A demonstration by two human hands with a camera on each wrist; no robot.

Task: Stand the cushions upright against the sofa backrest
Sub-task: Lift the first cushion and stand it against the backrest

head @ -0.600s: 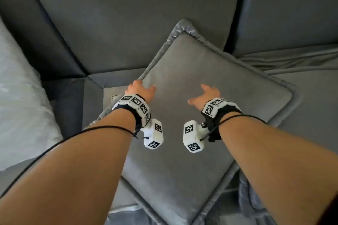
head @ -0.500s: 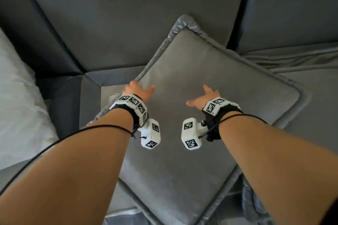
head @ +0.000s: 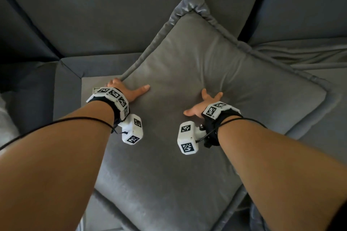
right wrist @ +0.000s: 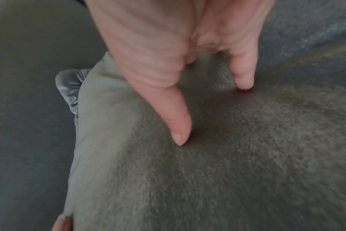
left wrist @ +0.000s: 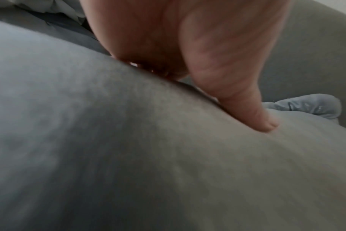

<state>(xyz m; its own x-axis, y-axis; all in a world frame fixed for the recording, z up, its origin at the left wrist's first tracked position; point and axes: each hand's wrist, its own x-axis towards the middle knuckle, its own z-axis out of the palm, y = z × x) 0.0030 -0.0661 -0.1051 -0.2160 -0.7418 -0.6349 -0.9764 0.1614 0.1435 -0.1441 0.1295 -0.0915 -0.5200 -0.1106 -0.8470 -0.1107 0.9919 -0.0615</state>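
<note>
Grey sofa fills the head view: backrest (head: 116,11) panels across the top, seat (head: 67,88) below, a dark gap between two back cushions at upper right. One square grey cushion (head: 206,73) with a piped, shinier border lies turned like a diamond, its far corner (head: 193,3) up against the backrest, its face sloping down toward the person. Crumpled grey fabric (head: 304,52) on the seat to the right; a pale cloth (head: 5,124) at the left edge.

Left hand (head: 127,90) at the cushion's left border: thumb straight and pressed onto the face, fingers out of sight over the edge, so whether they curl round it cannot be told. Left wrist view shows the thumb (left wrist: 253,115) denting the fabric.

Right hand (head: 204,103) spread flat on the cushion face, fingers straight and splayed, gripping nothing; right wrist view shows two fingertips (right wrist: 180,134) pressing into the nap.
</note>
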